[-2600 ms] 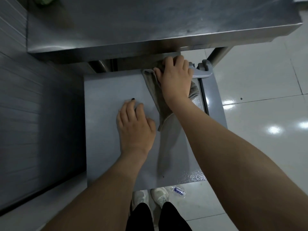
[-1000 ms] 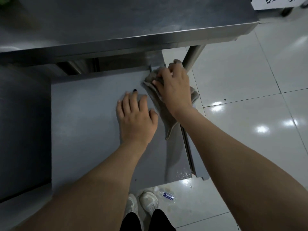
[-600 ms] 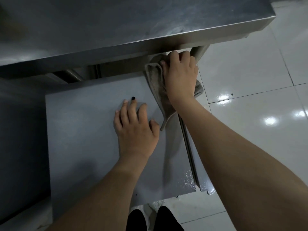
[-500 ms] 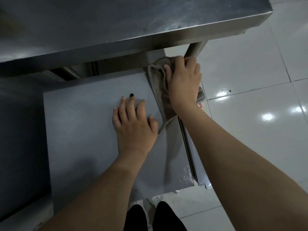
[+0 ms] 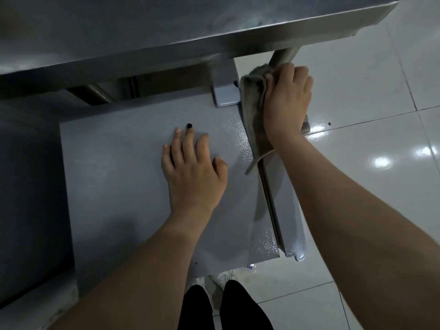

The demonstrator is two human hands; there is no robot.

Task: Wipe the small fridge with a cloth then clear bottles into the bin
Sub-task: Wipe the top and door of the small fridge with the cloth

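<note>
The small grey fridge (image 5: 114, 186) stands below me, seen from above, tucked partly under a steel table. My left hand (image 5: 192, 170) rests flat on its top, fingers straight. My right hand (image 5: 287, 103) presses a grey-brown cloth (image 5: 254, 120) against the fridge's far right corner, at the top of the door edge, fingers curled over the cloth. A corner of the cloth hangs down along the door seam. A clear plastic bottle (image 5: 250, 267) with a blue label peeks out on the floor just past the fridge's near edge.
A stainless steel table (image 5: 166, 32) overhangs the fridge's far side; its leg (image 5: 283, 57) stands right behind my right hand. Glossy white floor tiles (image 5: 369, 151) spread to the right. My shoes and dark trousers (image 5: 223, 306) are at the bottom.
My right hand has slid the cloth rightward, from the fridge top near the back to the far right corner over the door edge. My left hand has stayed flat on the top.
</note>
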